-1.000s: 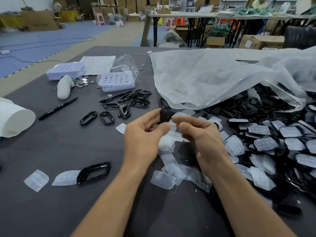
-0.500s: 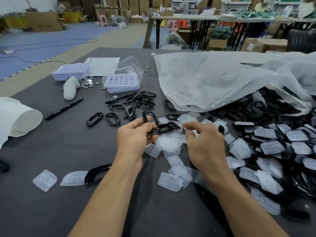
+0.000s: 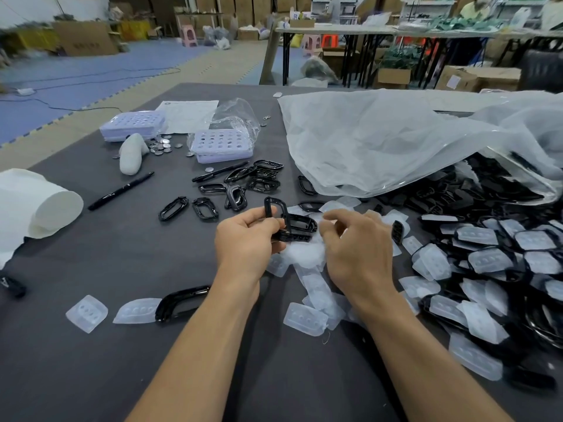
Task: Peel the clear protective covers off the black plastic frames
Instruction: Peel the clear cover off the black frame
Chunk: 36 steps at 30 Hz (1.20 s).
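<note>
My left hand (image 3: 243, 242) grips two bare black frames (image 3: 300, 228) above the table's middle, one lying flat and one standing upright. Just right of them my right hand (image 3: 356, 248) hovers with loosely curled fingers and holds nothing I can see. A blurred clear cover (image 3: 304, 254) sits below the frames, between my hands. Several peeled covers (image 3: 306, 319) lie under my right wrist. Bare frames (image 3: 234, 190) are grouped farther back. A heap of still-covered frames (image 3: 487, 260) fills the right side.
A big clear plastic bag (image 3: 396, 141) spills frames at the back right. A black pen (image 3: 122, 190), a white roll (image 3: 39, 205), lilac trays (image 3: 224, 146) and coins (image 3: 161, 144) lie to the left. One frame (image 3: 182, 301) and two covers (image 3: 86, 313) lie near my left forearm.
The cover came away from the frame and dropped between my hands. My right hand let go and drew slightly right. My left hand keeps the black frames.
</note>
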Tool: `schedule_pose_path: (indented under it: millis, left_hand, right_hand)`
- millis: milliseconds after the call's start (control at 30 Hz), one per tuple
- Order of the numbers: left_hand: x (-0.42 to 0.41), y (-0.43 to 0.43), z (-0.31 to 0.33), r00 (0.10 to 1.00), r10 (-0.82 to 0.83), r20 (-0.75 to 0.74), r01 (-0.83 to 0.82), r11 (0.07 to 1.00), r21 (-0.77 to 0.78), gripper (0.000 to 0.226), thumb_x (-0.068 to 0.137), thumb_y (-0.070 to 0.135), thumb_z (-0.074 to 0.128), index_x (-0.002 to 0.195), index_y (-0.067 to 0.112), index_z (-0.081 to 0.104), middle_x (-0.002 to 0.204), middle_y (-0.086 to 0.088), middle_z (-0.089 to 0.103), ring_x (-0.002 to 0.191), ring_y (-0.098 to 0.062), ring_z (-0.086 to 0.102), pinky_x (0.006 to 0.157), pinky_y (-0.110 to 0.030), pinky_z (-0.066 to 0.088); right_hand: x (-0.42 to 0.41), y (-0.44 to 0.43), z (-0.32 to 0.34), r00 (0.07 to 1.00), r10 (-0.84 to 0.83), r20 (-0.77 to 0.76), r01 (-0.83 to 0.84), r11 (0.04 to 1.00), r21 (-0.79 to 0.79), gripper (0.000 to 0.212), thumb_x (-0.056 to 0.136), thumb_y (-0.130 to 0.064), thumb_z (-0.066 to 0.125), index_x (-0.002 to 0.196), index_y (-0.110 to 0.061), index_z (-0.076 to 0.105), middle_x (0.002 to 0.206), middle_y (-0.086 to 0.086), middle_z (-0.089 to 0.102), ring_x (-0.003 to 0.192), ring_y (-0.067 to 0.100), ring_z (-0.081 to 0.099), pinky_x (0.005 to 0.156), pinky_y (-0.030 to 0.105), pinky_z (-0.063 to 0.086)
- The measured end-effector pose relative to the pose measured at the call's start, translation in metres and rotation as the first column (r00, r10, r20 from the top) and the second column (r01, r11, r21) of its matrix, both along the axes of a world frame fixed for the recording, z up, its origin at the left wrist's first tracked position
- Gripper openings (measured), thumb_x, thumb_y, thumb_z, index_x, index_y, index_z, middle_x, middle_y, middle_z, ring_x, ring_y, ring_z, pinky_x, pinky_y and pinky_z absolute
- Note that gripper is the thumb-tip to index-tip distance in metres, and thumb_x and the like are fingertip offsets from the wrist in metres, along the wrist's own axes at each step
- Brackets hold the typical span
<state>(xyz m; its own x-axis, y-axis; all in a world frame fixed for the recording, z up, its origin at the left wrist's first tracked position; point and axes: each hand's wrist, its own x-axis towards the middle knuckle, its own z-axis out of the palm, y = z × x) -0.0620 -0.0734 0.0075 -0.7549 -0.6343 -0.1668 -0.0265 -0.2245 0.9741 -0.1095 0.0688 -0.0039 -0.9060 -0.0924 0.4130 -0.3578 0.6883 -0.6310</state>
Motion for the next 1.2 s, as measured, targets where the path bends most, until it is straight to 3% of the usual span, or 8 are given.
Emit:
schedule_pose_path:
  millis: [67, 233, 400, 567, 767, 900, 1067, 1200]
  left_hand:
    - [0.000, -0.001, 0.000, 1.000, 0.009, -0.002, -0.009, 1.000, -0.004, 0.023, 0.090, -0.005, 0.069, 0.089, 0.015, 0.079, 0.075, -0.001, 0.079, 0.062, -0.009, 0.070, 0.055, -0.021, 0.055]
    - [-0.002, -0.003, 0.000, 0.999, 0.045, -0.007, -0.045, 0.999, -0.003, 0.022, 0.088, -0.004, 0.070, 0.088, 0.016, 0.080, 0.076, -0.001, 0.080, 0.063, -0.010, 0.071, 0.055, -0.021, 0.056]
    - [-0.001, -0.002, -0.002, 1.000, 0.029, -0.002, -0.029, 0.999, -0.014, 0.022, 0.088, -0.003, 0.070, 0.089, 0.016, 0.080, 0.077, 0.000, 0.080, 0.065, -0.010, 0.072, 0.055, -0.020, 0.055]
    - [-0.001, -0.004, -0.004, 0.999, 0.030, 0.020, -0.029, 0.999, -0.043, 0.022, 0.087, -0.002, 0.072, 0.089, 0.019, 0.080, 0.075, 0.001, 0.079, 0.063, -0.011, 0.073, 0.056, -0.021, 0.056]
    - [0.000, 0.002, -0.006, 0.995, -0.094, 0.023, 0.096, 0.986, -0.139, 0.025, 0.087, -0.001, 0.074, 0.094, 0.022, 0.081, 0.080, -0.002, 0.080, 0.067, -0.015, 0.074, 0.058, -0.023, 0.057]
    - [0.002, 0.005, -0.005, 0.986, -0.164, 0.011, 0.163, 0.970, -0.181, 0.024, 0.088, 0.002, 0.075, 0.093, 0.024, 0.083, 0.082, -0.002, 0.081, 0.069, -0.014, 0.075, 0.059, -0.021, 0.057]
    - [0.003, 0.010, -0.005, 0.979, -0.204, 0.017, 0.203, 0.952, -0.231, 0.028, 0.087, 0.005, 0.075, 0.090, 0.031, 0.085, 0.079, -0.003, 0.080, 0.068, -0.015, 0.074, 0.059, -0.023, 0.056]
    - [0.005, 0.014, -0.004, 0.967, -0.256, -0.007, 0.248, 0.942, -0.225, 0.036, 0.090, 0.005, 0.069, 0.088, 0.038, 0.084, 0.078, -0.003, 0.080, 0.067, -0.012, 0.072, 0.064, -0.023, 0.059]
  right_hand:
    - [0.002, -0.004, 0.002, 0.993, 0.076, 0.095, -0.090, 0.985, 0.144, 0.034, 0.096, -0.042, 0.065, 0.127, -0.031, 0.068, 0.095, -0.012, 0.065, 0.107, 0.016, 0.046, 0.102, 0.037, 0.034]
    - [0.002, -0.011, -0.001, 0.986, 0.138, 0.092, -0.155, 0.964, 0.215, 0.011, 0.095, -0.037, 0.065, 0.101, -0.033, 0.072, 0.104, -0.011, 0.058, 0.110, 0.018, 0.048, 0.096, 0.030, 0.026]
    - [0.001, -0.014, -0.002, 0.977, 0.180, 0.111, -0.204, 0.943, 0.265, 0.015, 0.099, -0.032, 0.059, 0.103, -0.034, 0.074, 0.104, -0.011, 0.059, 0.106, 0.017, 0.049, 0.098, 0.034, 0.029]
    - [0.007, -0.003, 0.004, 0.995, 0.086, -0.043, -0.090, 0.991, -0.096, 0.009, 0.093, -0.027, 0.073, 0.096, -0.029, 0.081, 0.072, -0.014, 0.065, 0.079, 0.016, 0.061, 0.085, 0.038, 0.049]
    - [0.017, 0.007, 0.013, 0.960, 0.249, 0.126, -0.156, 0.852, -0.500, 0.014, 0.086, -0.025, 0.070, 0.082, -0.035, 0.079, 0.065, -0.012, 0.074, 0.064, 0.006, 0.072, 0.064, 0.026, 0.056]
    - [0.014, 0.008, 0.017, 0.939, 0.306, 0.159, -0.168, 0.808, -0.565, 0.016, 0.087, -0.018, 0.072, 0.080, -0.031, 0.079, 0.067, -0.005, 0.074, 0.061, 0.009, 0.070, 0.058, 0.022, 0.051]
    - [0.014, 0.008, 0.016, 0.936, 0.297, 0.188, -0.147, 0.816, -0.559, 0.035, 0.083, -0.002, 0.069, 0.101, -0.032, 0.072, 0.061, -0.006, 0.070, 0.053, 0.007, 0.059, 0.055, 0.018, 0.047]
    - [0.016, 0.006, 0.017, 0.949, 0.270, 0.162, -0.132, 0.809, -0.572, 0.019, 0.082, -0.007, 0.079, 0.080, -0.025, 0.075, 0.062, -0.007, 0.073, 0.054, 0.007, 0.067, 0.056, 0.012, 0.048]
